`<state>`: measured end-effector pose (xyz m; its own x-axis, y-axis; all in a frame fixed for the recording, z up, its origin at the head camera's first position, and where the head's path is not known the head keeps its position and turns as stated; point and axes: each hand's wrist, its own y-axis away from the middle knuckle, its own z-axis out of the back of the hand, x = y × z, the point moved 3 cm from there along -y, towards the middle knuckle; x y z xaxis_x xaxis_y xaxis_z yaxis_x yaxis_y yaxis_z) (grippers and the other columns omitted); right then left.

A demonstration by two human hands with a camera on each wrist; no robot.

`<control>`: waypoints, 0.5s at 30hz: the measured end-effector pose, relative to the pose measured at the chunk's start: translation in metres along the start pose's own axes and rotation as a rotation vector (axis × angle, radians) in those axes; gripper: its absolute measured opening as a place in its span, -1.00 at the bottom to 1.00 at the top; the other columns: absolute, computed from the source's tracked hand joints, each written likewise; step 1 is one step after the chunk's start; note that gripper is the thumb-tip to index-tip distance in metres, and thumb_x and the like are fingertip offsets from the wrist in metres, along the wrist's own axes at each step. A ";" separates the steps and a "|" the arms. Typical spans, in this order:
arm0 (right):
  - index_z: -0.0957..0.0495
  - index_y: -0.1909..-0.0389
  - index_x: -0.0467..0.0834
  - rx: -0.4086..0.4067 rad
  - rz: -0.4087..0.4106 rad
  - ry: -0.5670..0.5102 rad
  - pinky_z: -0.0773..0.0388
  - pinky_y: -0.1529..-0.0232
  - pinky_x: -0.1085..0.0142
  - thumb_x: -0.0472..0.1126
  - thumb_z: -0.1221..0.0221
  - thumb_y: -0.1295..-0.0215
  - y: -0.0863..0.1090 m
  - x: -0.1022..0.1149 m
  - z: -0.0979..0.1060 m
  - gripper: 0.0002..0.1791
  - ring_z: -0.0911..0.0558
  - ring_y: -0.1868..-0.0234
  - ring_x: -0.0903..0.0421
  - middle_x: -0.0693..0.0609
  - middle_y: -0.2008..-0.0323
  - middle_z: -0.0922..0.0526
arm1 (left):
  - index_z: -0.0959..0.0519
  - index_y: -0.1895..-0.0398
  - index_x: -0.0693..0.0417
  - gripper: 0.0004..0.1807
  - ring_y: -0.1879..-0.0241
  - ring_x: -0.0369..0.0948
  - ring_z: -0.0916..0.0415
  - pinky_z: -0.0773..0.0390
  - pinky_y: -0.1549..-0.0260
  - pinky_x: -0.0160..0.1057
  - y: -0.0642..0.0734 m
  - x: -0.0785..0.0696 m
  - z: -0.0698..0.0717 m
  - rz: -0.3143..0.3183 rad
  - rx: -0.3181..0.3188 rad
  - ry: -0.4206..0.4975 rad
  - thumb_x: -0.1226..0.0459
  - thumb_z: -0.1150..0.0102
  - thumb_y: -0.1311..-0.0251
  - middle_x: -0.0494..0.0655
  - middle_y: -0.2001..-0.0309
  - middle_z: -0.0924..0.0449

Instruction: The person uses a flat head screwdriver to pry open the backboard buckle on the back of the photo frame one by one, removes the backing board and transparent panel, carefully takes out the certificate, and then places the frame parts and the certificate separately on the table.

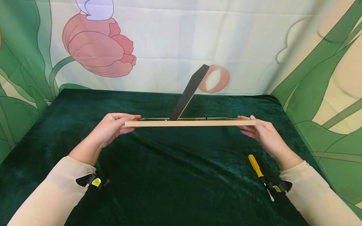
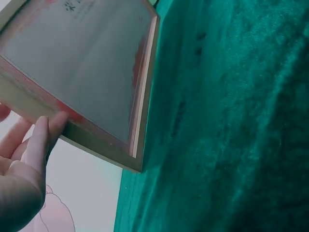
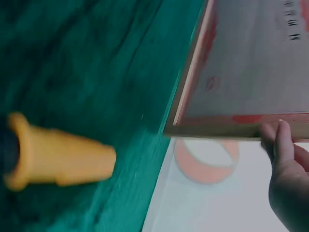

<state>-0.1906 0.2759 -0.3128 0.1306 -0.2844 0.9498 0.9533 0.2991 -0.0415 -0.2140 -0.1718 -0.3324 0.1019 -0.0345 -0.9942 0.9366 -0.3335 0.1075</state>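
Showing wooden frame (image 1: 190,123) only edge-on in head view, cutting off its face in wrist views; pinching left end with left fingers (image 2: 37,145), right end with right fingers (image 3: 285,145), holding above surface (image 1: 183,172).

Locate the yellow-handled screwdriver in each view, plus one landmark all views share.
Head: lower right, on the green cloth, the screwdriver lies handle end away from the camera.
Left wrist: not in it.
Right wrist: lower left, only part visible, mostly its yellow handle, large and blurred.
Shared landmark: the wooden frame, central in head, upper left in left wrist, upper right in right wrist.
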 end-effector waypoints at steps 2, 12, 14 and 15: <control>-0.16 -0.28 -0.47 0.035 -0.051 -0.043 -0.45 0.02 0.43 0.08 0.22 -0.46 0.002 -0.001 -0.003 -0.30 -0.52 -0.04 0.32 -0.25 -0.30 -0.25 | -0.30 -0.25 0.39 -0.51 0.07 -0.24 -0.55 -0.49 0.08 -0.31 0.000 0.003 0.001 0.024 0.007 -0.024 0.26 0.00 -0.34 0.13 -0.21 -0.37; 0.11 -0.41 -0.35 0.030 -0.175 -0.192 -0.45 0.03 0.44 -0.14 0.07 -0.45 0.007 -0.004 -0.014 -0.32 -0.52 0.01 0.37 -0.25 -0.43 0.11 | 0.18 -0.48 0.02 -0.18 -0.13 -0.14 -0.39 -0.42 0.00 -0.28 0.003 0.017 -0.003 0.112 0.048 0.061 0.41 -0.03 -0.27 0.21 -0.44 0.21; 0.16 -0.43 -0.31 0.015 -0.188 -0.208 -0.45 0.04 0.45 -0.16 0.06 -0.44 0.007 -0.004 -0.014 -0.31 -0.51 0.01 0.39 -0.22 -0.44 0.16 | 0.23 -0.48 0.04 -0.16 -0.10 -0.17 -0.44 -0.42 -0.01 -0.27 0.004 0.020 -0.005 0.121 0.068 0.107 0.45 -0.01 -0.27 0.23 -0.43 0.16; 0.17 -0.43 -0.30 0.007 -0.198 -0.216 -0.46 0.05 0.45 -0.17 0.06 -0.44 0.007 -0.005 -0.013 -0.30 -0.52 0.02 0.38 -0.23 -0.44 0.16 | 0.24 -0.48 0.05 -0.15 -0.08 -0.19 -0.46 -0.42 -0.01 -0.27 0.004 0.021 -0.006 0.120 0.080 0.127 0.47 0.00 -0.27 0.22 -0.43 0.13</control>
<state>-0.1807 0.2672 -0.3217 -0.1196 -0.1372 0.9833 0.9525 0.2635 0.1526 -0.2066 -0.1682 -0.3530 0.2577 0.0383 -0.9655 0.8860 -0.4080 0.2203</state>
